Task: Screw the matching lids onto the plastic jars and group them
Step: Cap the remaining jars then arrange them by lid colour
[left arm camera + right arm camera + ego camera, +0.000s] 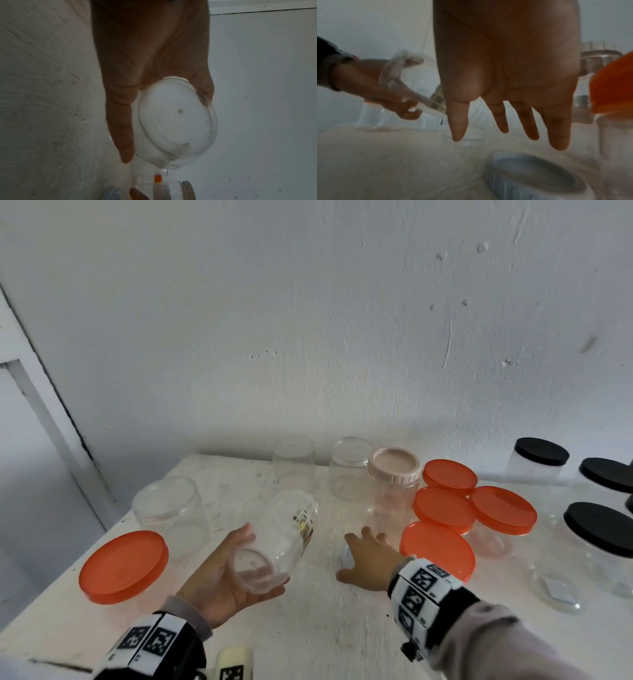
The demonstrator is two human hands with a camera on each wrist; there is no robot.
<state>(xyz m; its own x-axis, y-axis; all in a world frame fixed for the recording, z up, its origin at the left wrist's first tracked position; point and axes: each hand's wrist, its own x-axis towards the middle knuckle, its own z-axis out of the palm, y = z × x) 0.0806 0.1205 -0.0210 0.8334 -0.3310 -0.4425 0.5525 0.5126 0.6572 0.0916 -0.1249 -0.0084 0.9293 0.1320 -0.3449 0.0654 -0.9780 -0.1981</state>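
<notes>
Jar (pixel 274 542) in left grip (pixel 219 587); right grip (pixel 505 81) splayed over seemingly blue lid (pixel 537 180).

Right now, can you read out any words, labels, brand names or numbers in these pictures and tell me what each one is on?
No words or numbers can be read anywhere.
Label on the clear jar held by the left hand: a gold and black patch, too blurred to read.
Black-and-white square code markers on the left wristband and right wristband: patterns only, no text.
The lids and other jars show no print.
</notes>
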